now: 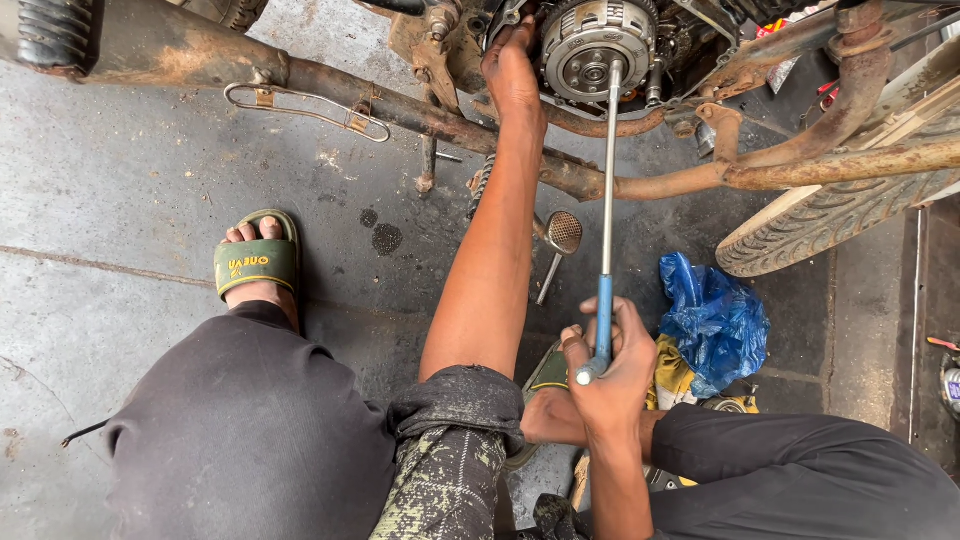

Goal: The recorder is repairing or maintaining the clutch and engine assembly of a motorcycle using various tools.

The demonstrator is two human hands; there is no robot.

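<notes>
Gripping a long screwdriver (607, 200), right hand (605, 365); left hand (512, 75) on clutch (595, 45)

This is a motorcycle repair workshop, of the rough roadside kind. A rusty motorcycle frame (640, 180) stands over a stained, oil-spotted concrete floor (120, 190), its engine opened to show the round clutch (597, 48). A worn tyre (830, 215) sits at the right. A crumpled blue plastic bag (712, 320) and rags lie on the ground beside a loose small mirror (562, 235).
</notes>
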